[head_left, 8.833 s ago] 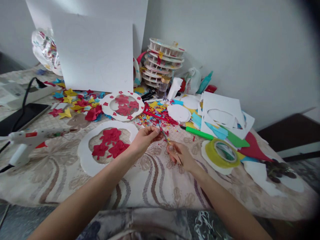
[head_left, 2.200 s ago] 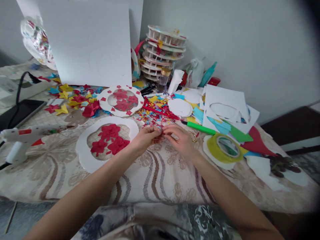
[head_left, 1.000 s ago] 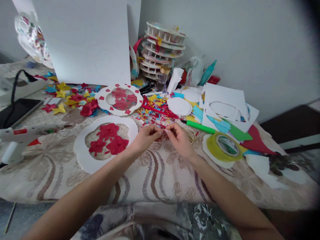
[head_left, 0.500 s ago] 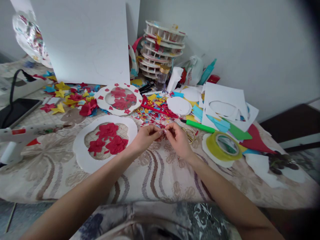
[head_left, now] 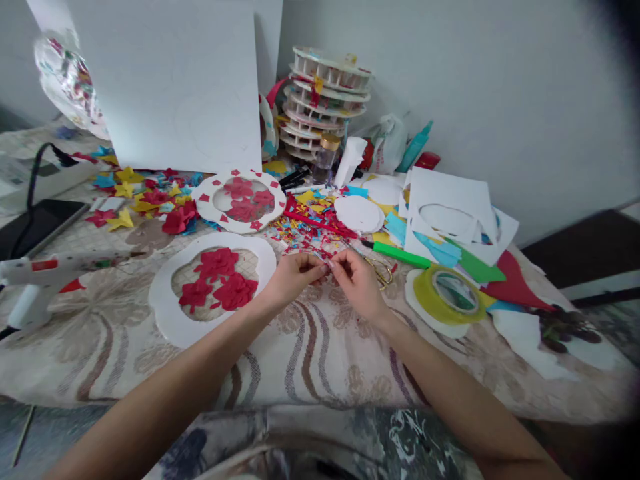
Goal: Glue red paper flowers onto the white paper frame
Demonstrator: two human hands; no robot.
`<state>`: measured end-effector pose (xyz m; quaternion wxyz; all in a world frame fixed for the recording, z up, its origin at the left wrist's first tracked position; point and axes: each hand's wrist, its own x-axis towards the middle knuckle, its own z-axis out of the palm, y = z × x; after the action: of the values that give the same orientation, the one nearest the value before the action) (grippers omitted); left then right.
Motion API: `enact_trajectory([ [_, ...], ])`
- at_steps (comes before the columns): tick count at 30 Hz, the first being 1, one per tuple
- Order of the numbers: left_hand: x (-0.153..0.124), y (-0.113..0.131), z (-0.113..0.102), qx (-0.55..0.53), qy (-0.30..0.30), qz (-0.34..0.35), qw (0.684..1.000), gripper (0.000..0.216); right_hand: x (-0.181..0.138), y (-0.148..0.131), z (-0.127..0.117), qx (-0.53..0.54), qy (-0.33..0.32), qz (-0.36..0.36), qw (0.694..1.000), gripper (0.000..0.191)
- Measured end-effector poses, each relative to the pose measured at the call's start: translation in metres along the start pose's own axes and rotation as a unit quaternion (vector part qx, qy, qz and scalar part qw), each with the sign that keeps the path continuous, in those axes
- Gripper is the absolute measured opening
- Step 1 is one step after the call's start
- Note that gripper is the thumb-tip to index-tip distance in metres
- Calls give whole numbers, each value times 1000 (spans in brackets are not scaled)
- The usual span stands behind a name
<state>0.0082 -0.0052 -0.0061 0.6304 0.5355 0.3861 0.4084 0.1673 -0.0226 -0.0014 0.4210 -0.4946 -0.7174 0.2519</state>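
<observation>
At the centre of a table (head_left: 345,373) draped in beige cloth with brown leaf patterns, a person's two bare hands meet fingertip to fingertip; the clock directions below start from that meeting point. The left hand (head_left: 297,279) comes from eight o'clock, its grip drawn in, thumb pressed to forefinger. The right hand (head_left: 359,279) comes from four o'clock, its grip likewise pinched at the tips. Anything between the fingertips is too small to make out.

Just beside the right hand, at three o'clock, lies a pair of metal scissors with gold loop handles (head_left: 383,271); beyond it are a bright green pen-shaped tool (head_left: 400,255) with a black tip and a roll of yellow tape (head_left: 434,303).

Near the left hand, at nine o'clock, a flat white scalloped ring (head_left: 164,293) surrounds red paper flowers (head_left: 219,263). Tiny multicoloured paper scraps (head_left: 320,230) spread at twelve o'clock, near both hands.
</observation>
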Motion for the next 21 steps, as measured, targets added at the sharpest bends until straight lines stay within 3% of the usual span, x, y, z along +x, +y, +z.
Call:
enact_trajectory([
  [7, 2, -2, -3, 27, -10, 28, 999, 27, 3, 1, -2, 117, -45, 79, 989, 27],
  [13, 2, -1, -5, 40, -35, 43, 998, 26, 3, 3, -1, 135, -45, 90, 986, 26],
  [21, 2, 1, -7, -9, -65, -6, 998, 32, 5, 1, -3, 239, -78, 136, 958, 25],
])
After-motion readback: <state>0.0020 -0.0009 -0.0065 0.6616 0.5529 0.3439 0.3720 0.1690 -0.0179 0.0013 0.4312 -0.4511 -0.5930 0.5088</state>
